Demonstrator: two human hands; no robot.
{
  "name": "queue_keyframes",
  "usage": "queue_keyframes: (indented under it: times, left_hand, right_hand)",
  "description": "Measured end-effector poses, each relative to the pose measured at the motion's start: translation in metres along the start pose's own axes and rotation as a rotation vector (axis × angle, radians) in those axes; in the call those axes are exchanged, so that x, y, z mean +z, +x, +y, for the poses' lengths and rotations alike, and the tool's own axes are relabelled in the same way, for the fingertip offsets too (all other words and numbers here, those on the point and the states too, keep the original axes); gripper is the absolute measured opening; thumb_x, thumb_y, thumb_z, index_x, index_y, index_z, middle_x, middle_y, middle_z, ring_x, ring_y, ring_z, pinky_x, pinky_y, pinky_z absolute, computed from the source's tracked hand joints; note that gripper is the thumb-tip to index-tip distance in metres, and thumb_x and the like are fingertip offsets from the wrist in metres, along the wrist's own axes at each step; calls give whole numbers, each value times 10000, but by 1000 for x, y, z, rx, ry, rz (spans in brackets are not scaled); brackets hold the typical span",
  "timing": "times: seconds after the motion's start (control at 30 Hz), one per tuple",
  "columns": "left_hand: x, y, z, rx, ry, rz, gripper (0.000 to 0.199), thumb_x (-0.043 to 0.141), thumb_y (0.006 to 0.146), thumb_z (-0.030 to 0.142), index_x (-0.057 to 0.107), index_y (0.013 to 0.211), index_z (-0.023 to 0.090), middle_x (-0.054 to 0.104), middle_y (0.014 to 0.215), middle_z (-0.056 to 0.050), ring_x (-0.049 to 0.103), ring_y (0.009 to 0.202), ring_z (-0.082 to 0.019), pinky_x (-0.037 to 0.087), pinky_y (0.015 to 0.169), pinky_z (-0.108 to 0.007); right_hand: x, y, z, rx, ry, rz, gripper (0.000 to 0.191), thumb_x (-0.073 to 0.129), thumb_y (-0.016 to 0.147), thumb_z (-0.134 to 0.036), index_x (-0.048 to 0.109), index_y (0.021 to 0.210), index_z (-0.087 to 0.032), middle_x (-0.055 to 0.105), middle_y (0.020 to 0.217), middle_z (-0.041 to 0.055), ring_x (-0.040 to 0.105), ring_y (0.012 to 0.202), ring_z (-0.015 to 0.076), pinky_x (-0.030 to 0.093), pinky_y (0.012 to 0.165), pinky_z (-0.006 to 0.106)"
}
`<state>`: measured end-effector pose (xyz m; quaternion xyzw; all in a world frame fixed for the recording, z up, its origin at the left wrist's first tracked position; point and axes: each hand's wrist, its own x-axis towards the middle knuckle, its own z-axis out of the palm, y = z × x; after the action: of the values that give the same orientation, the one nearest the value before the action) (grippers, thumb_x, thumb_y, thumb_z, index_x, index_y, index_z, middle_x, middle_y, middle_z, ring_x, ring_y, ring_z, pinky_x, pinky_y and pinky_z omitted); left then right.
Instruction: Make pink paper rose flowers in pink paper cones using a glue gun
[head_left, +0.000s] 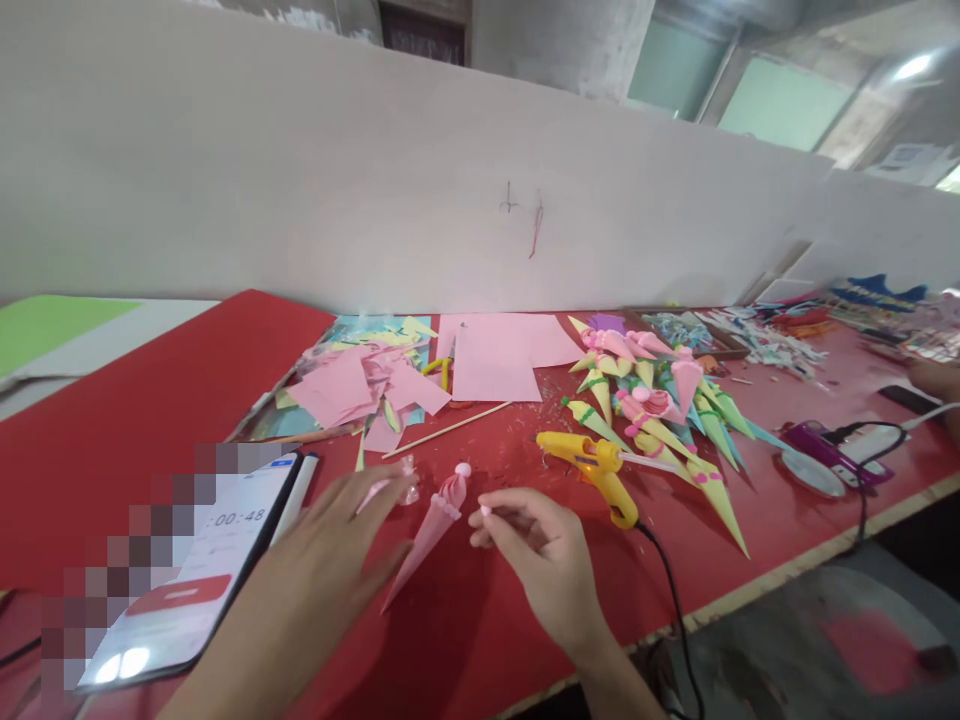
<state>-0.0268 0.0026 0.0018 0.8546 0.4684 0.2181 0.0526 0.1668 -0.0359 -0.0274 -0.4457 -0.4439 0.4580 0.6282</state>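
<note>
My right hand (536, 560) pinches a small pink ball (486, 511) between thumb and fingertips. Just to its left, a pink paper ice-cream cone (429, 535) lies on the red table, with swirled pink stuff and a round pink ball at its top. My left hand (337, 540), slightly blurred, is stretched out left of the cone, thumb apart from the fingers. Its fingertips are at a crumpled clear plastic wrapper (409, 482) with something pink by it; whether they touch it I cannot tell.
A yellow glue gun (589, 465) lies right of my hands, its cord running off the front edge. Behind it are piled finished paper cones (652, 385). Pink paper pieces (345, 385), a thin stick (450, 430) and a phone (195, 570) lie leftward. Another person's hand (934, 378) shows far right.
</note>
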Motion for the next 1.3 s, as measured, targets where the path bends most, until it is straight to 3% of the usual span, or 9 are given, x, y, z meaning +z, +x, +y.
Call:
queue_keyframes:
  times: [0.17,0.43,0.77,1.07,1.3]
  left_hand:
    - [-8,5,32,-149,-302,-148,240,492,806,398,645,922,253,726,799,-3,677,730,-205,550,672,-317]
    - [-1,15,45,-254,-599,-141,155,546,752,316,680,761,238,712,677,35,645,629,-141,510,608,-212]
    - [7,11,42,-287,-663,-149,152,572,769,347,683,777,243,687,668,33,601,629,-153,492,625,-252]
    - [6,17,44,-304,-703,-147,117,566,739,314,649,760,234,675,713,26,584,662,-156,481,643,-262]
    - [10,17,41,-319,-800,-231,167,537,780,349,647,761,226,661,698,19,593,678,-159,473,646,-262]
  right_hand:
    - [4,0,-7,-210,-180,-112,175,622,758,-79,712,820,-216,682,775,7,634,733,123,501,693,211]
    - [4,0,-8,-280,-217,-158,240,573,797,-68,721,888,-233,626,801,11,597,766,114,477,707,210]
    - [1,-6,-10,-261,-244,-164,237,593,774,-93,689,939,-235,652,844,21,607,781,148,493,701,257]
    - [2,-5,-6,-325,-266,-129,164,581,807,-111,696,856,-218,658,799,26,616,754,144,489,694,248]
    - [0,-5,-8,-328,-302,-146,168,579,812,-135,685,904,-227,644,828,31,611,774,156,499,699,267]
